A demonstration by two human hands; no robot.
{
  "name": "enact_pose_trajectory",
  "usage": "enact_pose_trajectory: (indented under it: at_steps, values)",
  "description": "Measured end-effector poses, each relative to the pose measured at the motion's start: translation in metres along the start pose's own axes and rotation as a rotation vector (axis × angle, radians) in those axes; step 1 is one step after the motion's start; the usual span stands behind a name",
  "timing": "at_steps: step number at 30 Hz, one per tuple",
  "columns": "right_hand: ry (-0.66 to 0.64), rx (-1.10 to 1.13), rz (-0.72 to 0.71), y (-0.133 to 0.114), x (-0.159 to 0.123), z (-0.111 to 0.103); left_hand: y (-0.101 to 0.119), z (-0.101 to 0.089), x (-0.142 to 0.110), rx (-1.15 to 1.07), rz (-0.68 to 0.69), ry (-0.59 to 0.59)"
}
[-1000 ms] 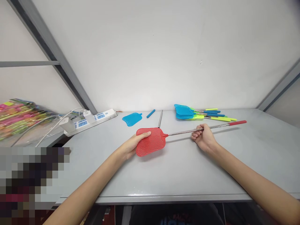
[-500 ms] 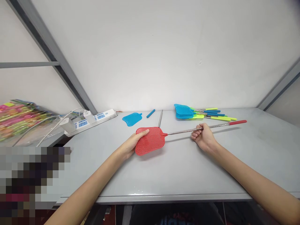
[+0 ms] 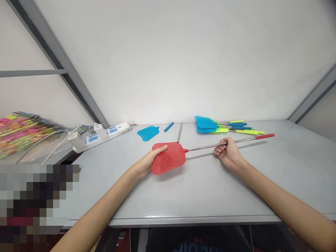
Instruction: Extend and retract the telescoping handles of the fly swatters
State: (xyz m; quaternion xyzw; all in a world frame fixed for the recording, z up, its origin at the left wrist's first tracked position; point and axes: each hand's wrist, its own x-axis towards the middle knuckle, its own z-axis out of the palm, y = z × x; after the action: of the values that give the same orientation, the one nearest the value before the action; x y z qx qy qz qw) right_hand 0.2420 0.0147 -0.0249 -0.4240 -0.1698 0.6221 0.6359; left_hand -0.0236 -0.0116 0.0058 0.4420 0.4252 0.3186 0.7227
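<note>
A red fly swatter (image 3: 169,159) lies across both my hands, its perforated head to the left and its red grip to the far right. My left hand (image 3: 148,161) grips the head's left edge, thumb on top, the other fingers hidden beneath. Around the middle of the metal rod, my right hand (image 3: 227,152) is closed with curled fingers. Behind the swatter are a loose blue swatter head (image 3: 148,133), a blue grip (image 3: 169,127) and a separate metal rod (image 3: 180,133), whose near end meets the red head's outline.
Blue and yellow-green fly swatters (image 3: 206,125) lie piled at the back right of the grey table (image 3: 199,199). A white power strip (image 3: 105,134) with plugs and cables stands at the left. Beyond it are plastic-wrapped colourful packages (image 3: 26,134). A white wall rises behind.
The red grip's end has shifted slightly to the left. Both hands keep their hold on the swatter, nearly still.
</note>
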Motion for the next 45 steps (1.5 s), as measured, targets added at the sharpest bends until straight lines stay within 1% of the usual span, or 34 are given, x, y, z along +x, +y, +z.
enact_pose_trajectory:
  at_steps: [6,8,12,16,20,26,34,38,45]
  values:
    - [-0.007,-0.014,-0.002,0.000,-0.001,0.000,-0.003,-0.003,0.003,-0.062,0.024,-0.011]
    - [-0.017,-0.017,-0.004,0.000,-0.001,0.000,-0.002,-0.001,0.002,-0.092,0.034,-0.019]
    - [-0.028,-0.019,-0.001,0.001,-0.002,0.001,0.001,0.006,-0.001,-0.160,0.050,-0.082]
    - [-0.021,-0.016,-0.001,0.002,-0.001,0.001,-0.002,0.009,-0.001,-0.237,0.065,-0.061]
    - [-0.017,-0.018,-0.006,0.002,-0.001,0.001,-0.007,0.011,0.001,-0.305,0.105,-0.095]
    - [-0.020,-0.025,-0.011,0.002,-0.002,0.001,-0.011,0.014,0.003,-0.329,0.064,-0.119]
    - [-0.015,-0.023,-0.005,0.001,-0.003,0.002,-0.015,0.012,0.005,-0.372,0.060,-0.053]
    - [-0.016,-0.023,-0.005,0.001,-0.003,0.002,-0.015,0.013,0.004,-0.349,0.031,-0.066]
    - [-0.022,-0.026,0.003,0.001,-0.003,0.001,-0.013,0.014,0.003,-0.333,0.051,-0.077]
